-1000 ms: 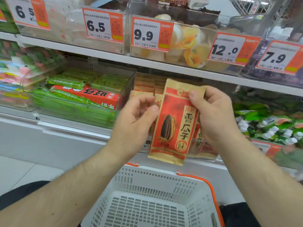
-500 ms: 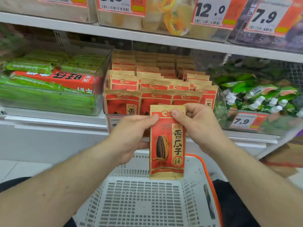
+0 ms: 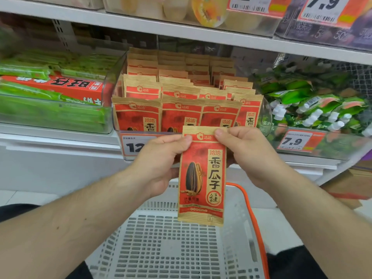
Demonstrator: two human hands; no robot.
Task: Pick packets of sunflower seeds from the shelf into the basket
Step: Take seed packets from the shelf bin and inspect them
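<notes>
Overhead, seed packet (image 3: 202, 178) pinched by left hand (image 3: 159, 168) and right hand (image 3: 249, 158), above basket (image 3: 161, 248).

The sunflower seed packet (image 3: 202, 178) held over the basket carried the brand 洽洽 at its top and again above the large black characters 香瓜子 down its right side. The packets (image 3: 181, 109) standing in the clear bin behind showed the same 洽洽 mark. A price tag (image 3: 133, 147) on that bin's front read 12, its remainder covered. Another tag (image 3: 295, 140) to the right read 7.9, as did one (image 3: 326, 7) at the upper shelf's right end.
</notes>
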